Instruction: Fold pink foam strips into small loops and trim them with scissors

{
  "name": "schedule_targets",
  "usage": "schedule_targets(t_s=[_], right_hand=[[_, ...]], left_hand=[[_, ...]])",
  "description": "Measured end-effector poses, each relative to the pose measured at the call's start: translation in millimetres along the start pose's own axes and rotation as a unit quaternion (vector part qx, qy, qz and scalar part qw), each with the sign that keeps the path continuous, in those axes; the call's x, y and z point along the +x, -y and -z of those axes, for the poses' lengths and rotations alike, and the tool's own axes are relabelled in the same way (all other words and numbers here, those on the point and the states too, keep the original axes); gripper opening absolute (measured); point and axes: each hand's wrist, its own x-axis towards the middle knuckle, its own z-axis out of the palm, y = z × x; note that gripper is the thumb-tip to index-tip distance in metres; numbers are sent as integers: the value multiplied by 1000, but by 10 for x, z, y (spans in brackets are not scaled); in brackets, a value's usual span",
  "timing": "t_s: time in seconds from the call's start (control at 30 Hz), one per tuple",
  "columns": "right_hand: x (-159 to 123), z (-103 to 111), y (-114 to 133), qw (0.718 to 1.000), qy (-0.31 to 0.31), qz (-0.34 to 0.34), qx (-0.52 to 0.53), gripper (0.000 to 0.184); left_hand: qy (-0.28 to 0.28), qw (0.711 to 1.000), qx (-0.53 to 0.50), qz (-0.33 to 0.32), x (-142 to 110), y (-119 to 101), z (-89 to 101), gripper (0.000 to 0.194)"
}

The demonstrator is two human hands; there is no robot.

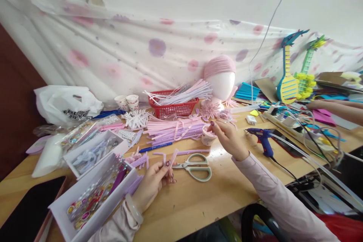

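My left hand point(154, 179) is closed in a pinch on a short pink pipe cleaner point(173, 157), which points upward between thumb and finger. Just right of those fingers lie scissors point(206, 169) with pale grey-green handles, their tips partly behind the hand. My right hand point(230, 138) reaches to the rim of a small paper cup point(208, 140) with pink bits inside. Its thumb and finger are pressed together over the cup; whatever they grip is too small to make out. Behind the cup are bundled pink and purple pipe cleaners point(176, 128).
A blue glue gun point(263, 140) with its cord lies at right, near a power strip point(283, 124). White boxes point(124, 189) of beads and trims stand at left. A red basket point(176, 110) and a foam head point(224, 85) are behind. Another person's arms point(337, 109) come from the right.
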Motion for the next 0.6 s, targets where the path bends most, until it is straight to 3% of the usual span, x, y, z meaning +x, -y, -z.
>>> schedule_targets(t_s=[0.1,0.23,0.3,0.43,0.6], right_hand=[[-35,-172,400,971,152,-42,178,39],[-111,-559,797,860,285,-91,413,34],[-136,-706,862,821,290,-98,481,34],[-167,-822,809,819,252,-103,506,30],[-206,-838,777,773,272,-121,561,28]], left_hand=[[3,1000,-21,-16,5,7,-1,32],[27,999,-19,-23,-3,6,-2,34],[31,999,-7,-14,-13,0,-1,36],[89,995,11,36,-35,1,0,35],[153,983,19,101,-51,39,-2,32]])
